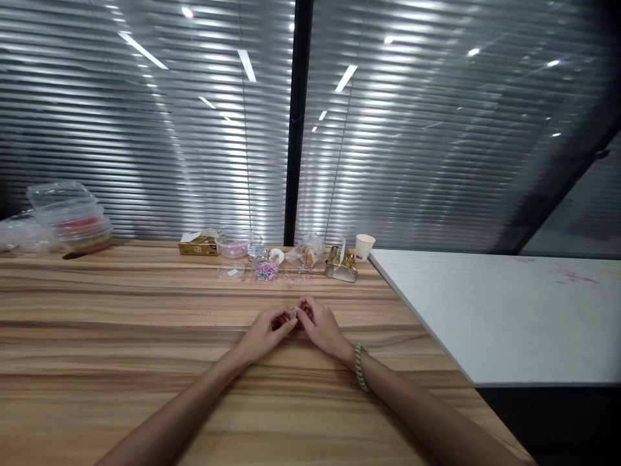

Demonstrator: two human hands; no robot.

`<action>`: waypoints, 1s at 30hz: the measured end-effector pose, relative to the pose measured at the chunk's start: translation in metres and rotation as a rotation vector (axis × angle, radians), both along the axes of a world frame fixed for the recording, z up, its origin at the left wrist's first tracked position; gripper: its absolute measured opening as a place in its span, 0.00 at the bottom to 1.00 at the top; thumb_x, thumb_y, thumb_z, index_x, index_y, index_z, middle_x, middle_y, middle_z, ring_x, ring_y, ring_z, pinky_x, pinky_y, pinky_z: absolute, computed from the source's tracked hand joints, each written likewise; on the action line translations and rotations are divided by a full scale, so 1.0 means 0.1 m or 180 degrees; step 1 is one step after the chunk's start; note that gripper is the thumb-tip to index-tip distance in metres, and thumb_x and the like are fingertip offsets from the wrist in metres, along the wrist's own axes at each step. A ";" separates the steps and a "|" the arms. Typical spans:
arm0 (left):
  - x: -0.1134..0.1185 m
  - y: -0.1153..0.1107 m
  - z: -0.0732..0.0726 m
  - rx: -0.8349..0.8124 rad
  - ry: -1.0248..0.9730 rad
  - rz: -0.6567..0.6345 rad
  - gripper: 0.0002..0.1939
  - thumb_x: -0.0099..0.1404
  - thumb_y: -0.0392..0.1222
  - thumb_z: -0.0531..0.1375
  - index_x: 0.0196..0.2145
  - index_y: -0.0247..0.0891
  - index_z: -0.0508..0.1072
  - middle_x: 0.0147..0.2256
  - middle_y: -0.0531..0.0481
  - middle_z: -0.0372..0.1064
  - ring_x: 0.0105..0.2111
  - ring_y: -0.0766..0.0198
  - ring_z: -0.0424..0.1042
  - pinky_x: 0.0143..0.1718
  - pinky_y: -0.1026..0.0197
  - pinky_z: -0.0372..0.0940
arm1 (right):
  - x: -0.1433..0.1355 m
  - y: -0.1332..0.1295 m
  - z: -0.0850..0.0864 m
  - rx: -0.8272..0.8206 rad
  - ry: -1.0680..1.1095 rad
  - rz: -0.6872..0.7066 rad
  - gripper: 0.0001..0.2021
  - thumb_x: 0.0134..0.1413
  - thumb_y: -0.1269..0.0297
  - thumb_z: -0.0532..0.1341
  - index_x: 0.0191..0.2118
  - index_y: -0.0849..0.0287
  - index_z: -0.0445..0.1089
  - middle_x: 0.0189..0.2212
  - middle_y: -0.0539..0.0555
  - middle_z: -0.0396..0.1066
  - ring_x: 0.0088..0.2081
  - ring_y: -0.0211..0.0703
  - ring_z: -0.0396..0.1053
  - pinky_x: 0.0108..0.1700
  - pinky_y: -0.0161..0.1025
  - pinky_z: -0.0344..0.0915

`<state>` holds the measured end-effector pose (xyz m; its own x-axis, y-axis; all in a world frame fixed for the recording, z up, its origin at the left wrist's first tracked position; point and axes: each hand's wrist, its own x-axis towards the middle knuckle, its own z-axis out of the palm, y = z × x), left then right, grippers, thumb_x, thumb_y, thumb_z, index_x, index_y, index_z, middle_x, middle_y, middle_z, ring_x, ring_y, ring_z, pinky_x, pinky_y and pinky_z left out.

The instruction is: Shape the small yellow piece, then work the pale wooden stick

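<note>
My left hand [273, 328] and my right hand [317, 323] meet above the wooden table, fingertips close together. Both are closed in a pinch around something small and pale that I cannot make out. A braided bracelet [359, 367] circles my right wrist. Just beyond my hands lie scattered small pink and pale pieces [301, 279]. Near them stands a clear container of small multicoloured pieces [266, 269]. A clear round lid [231, 271] with a white label lies to its left.
Along the back of the wooden table [121, 323] stand a gold box [198, 244], a clear tub with pink contents [233, 246], a crumpled clear bag [308, 249], an opened gold pack [341, 263] and a paper cup [364, 246]. Plastic containers [72, 217] pile up far left. A white table [509, 310] adjoins right.
</note>
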<state>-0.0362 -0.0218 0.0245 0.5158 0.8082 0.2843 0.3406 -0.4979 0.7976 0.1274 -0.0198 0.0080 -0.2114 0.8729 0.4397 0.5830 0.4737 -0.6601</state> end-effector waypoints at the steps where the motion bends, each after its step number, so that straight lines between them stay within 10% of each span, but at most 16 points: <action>1: 0.00 0.00 0.00 0.0015 0.0004 0.0009 0.17 0.62 0.51 0.49 0.31 0.34 0.69 0.30 0.47 0.66 0.33 0.63 0.63 0.35 0.63 0.60 | 0.00 0.00 0.00 -0.0009 0.0028 -0.0028 0.05 0.56 0.64 0.50 0.34 0.57 0.61 0.28 0.51 0.68 0.29 0.39 0.66 0.33 0.35 0.59; 22: 0.01 0.02 -0.02 -0.0071 -0.0023 0.0040 0.17 0.63 0.50 0.47 0.29 0.34 0.66 0.28 0.50 0.65 0.29 0.66 0.63 0.33 0.65 0.59 | 0.00 0.01 0.04 0.0081 0.0268 0.0525 0.07 0.56 0.66 0.52 0.33 0.59 0.66 0.29 0.51 0.69 0.31 0.38 0.65 0.34 0.34 0.59; 30: 0.01 0.02 -0.02 -0.0014 0.0066 0.0083 0.17 0.63 0.50 0.47 0.30 0.34 0.66 0.28 0.50 0.66 0.29 0.66 0.64 0.33 0.65 0.58 | 0.03 0.11 -0.03 -0.0718 0.1237 0.1036 0.12 0.51 0.57 0.57 0.30 0.63 0.66 0.25 0.52 0.67 0.25 0.35 0.63 0.27 0.32 0.60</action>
<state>-0.0351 -0.0198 0.0229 0.5002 0.8226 0.2702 0.3699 -0.4852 0.7923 0.1302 -0.0092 0.0047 -0.3455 0.8712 0.3489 0.1235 0.4108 -0.9033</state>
